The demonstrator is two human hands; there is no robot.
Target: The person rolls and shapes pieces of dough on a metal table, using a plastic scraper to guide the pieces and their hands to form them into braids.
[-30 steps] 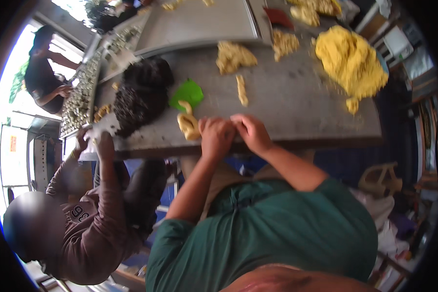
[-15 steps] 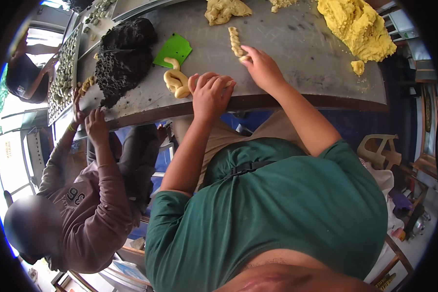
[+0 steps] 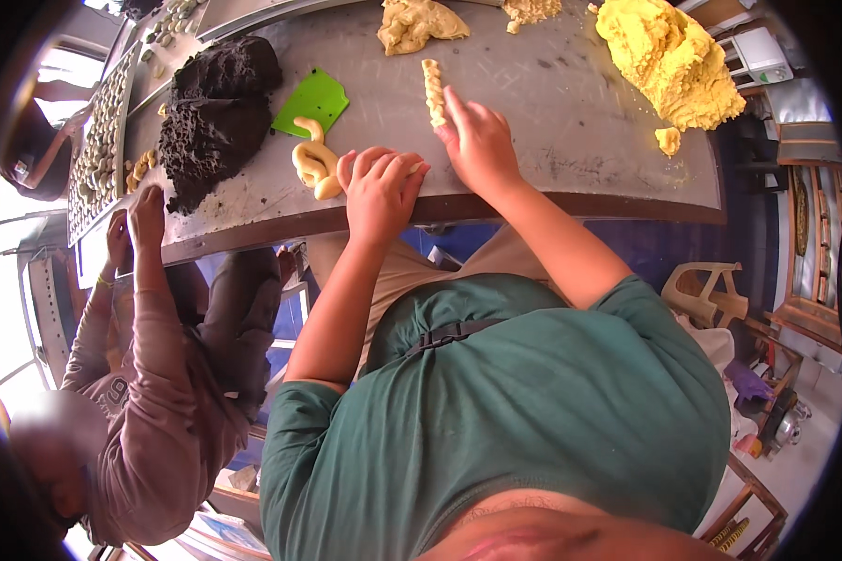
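A short row of small pale dough pieces [image 3: 433,92] lies on the metal table, pointing away from me. My right hand [image 3: 482,145] is at its near end, index finger stretched along its right side and the thumb close to the last piece. My left hand [image 3: 381,187] rests near the table's front edge, fingers curled over the end of a pale dough rope; what lies under the palm is hidden. To its left the rest of the dough rope [image 3: 318,170] lies in loops, its far tip touching a green dough scraper [image 3: 311,101].
A black crumbly mass [image 3: 217,117] lies left, beside trays of small shaped pieces [image 3: 108,131]. Beige dough [image 3: 421,23] sits at the back, yellow dough [image 3: 669,61] at far right with a small lump [image 3: 667,141]. A co-worker [image 3: 159,402] works close on my left.
The view has shifted slightly. My right fingers have loosened from the row's near end, which now lies straighter. The co-worker's hands have moved; my left hand stays by the dough rope.
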